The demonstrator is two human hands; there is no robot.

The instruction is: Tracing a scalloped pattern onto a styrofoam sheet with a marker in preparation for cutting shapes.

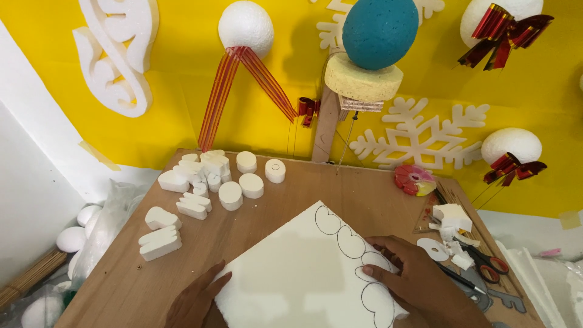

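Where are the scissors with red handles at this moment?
In the head view, the scissors lie on the right side of the wooden board, beside white foam scraps and just right of the right hand.

packages: clear plastic bag (112, 209) of white foam balls, table's left edge | labels/signs/screens: none

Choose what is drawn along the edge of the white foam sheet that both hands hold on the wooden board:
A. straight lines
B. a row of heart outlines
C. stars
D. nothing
B: a row of heart outlines runs along the right edge of the white foam sheet, under the right hand.
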